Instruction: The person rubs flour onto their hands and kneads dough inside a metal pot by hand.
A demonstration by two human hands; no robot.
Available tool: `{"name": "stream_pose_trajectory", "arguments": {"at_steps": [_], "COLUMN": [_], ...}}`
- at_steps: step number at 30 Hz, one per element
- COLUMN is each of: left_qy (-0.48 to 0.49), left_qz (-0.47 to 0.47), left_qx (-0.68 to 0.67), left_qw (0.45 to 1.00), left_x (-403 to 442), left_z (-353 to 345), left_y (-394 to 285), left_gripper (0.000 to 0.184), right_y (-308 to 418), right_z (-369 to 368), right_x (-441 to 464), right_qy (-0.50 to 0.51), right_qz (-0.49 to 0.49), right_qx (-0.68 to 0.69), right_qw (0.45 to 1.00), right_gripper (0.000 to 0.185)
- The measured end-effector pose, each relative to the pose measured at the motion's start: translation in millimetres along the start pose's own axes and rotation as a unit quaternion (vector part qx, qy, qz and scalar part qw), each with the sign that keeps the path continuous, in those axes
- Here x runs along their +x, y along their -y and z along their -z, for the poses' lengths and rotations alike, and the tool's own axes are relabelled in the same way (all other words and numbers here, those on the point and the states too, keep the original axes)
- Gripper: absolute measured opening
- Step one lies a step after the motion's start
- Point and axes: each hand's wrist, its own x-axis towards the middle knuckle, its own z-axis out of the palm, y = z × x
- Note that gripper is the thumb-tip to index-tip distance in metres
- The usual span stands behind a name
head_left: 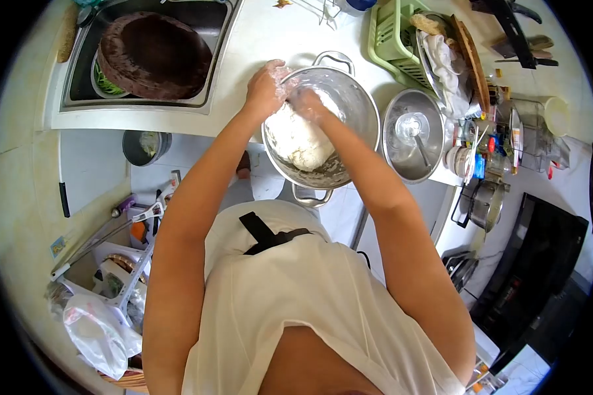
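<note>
A large steel pot (364, 108) with two loop handles stands at the counter's front edge, its near side beyond the edge. White floury dough (303, 141) lies in it. My left hand (267, 89), dusted with flour, is at the pot's upper left rim, its fingers bent over the rim and partly hidden. My right hand (308, 105) reaches inside the pot at the top of the dough, blurred, with its fingers hard to make out. To the right of the pot sits a steel bowl (412, 155) with a spoon (422, 151) in it.
At the upper left, a sink (211, 79) holds a round brown board (155, 56) over a bowl of greens. A green basket (389, 39) with dishes stands at the upper right. Jars and bottles line the right side. A metal bucket (138, 155) is below the counter.
</note>
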Motion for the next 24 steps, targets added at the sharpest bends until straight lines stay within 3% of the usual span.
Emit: {"name": "stream_pose_trajectory", "arguments": {"at_steps": [3,5,8,11,14,18,24], "left_qy": [0.008,0.022,0.010,-0.009,-0.010,-0.007,-0.028], "left_qz": [-0.010,0.002,-0.029,-0.055,-0.055,-0.048,-0.064], "left_qx": [-0.011,-0.006,0.024,0.034,0.022,0.018,-0.004], "left_qw": [1.000,1.000,0.999,0.998,0.998,0.999,0.998], "left_x": [4,4,4,2,2,-3,-4], "left_z": [-1,-1,-2,-3,-5,1,-2], "left_y": [5,5,5,9,7,-2,1], "left_gripper": [0.054,0.037,0.030,0.027,0.027,0.027,0.024], "right_y": [10,6,32,13,-9,-25,-29], "right_z": [-12,-13,32,28,8,-17,-30], "right_x": [-13,-22,-59,-85,-88,-56,-15], "right_qy": [0.042,0.056,0.133,0.003,-0.113,-0.239,-0.253], "right_qz": [0.176,0.238,0.188,0.246,0.215,0.297,0.359], "right_qx": [-0.123,-0.127,-0.167,-0.289,-0.280,-0.269,-0.249], "right_qw": [0.976,0.961,0.959,0.925,0.929,0.884,0.863], "right_gripper": [0.050,0.051,0.052,0.044,0.034,0.022,0.020]}}
